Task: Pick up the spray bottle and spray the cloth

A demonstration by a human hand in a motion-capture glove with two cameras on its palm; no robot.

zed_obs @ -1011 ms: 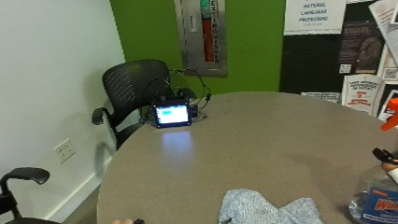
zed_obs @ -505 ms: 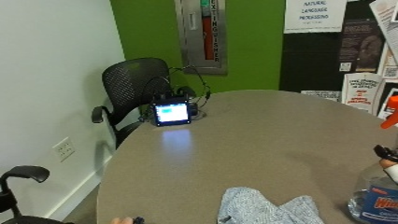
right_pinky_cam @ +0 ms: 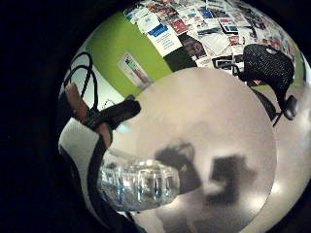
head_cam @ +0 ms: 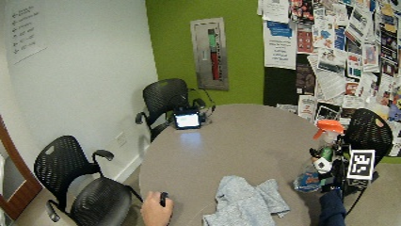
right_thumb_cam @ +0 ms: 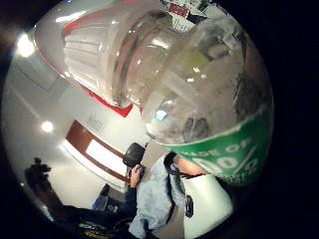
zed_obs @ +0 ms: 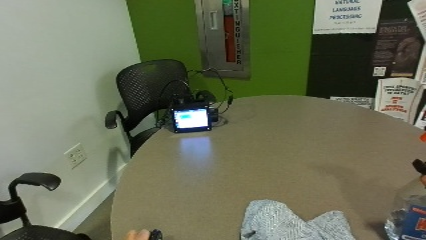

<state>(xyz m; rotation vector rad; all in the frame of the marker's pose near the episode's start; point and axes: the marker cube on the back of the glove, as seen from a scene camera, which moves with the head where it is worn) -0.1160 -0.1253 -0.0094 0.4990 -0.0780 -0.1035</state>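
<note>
because the right hand [head_cam: 327, 165] has its gloved fingers wrapped round the neck of the spray bottle [head_cam: 321, 155], the bottle stands upright at the table [head_cam: 251, 136] edge with its orange trigger head above the fingers and its clear, ribbed, rounded body with a blue label below them, seemingly just lifted or about to be. the cloth [head_cam: 247, 203], a soft crumpled grey-blue heap, lies on the smooth grey tabletop near the fingers, likely within spraying reach.

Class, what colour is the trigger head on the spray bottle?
Orange. The spray bottle shows its orange trigger head best in the wide outside view.
</note>
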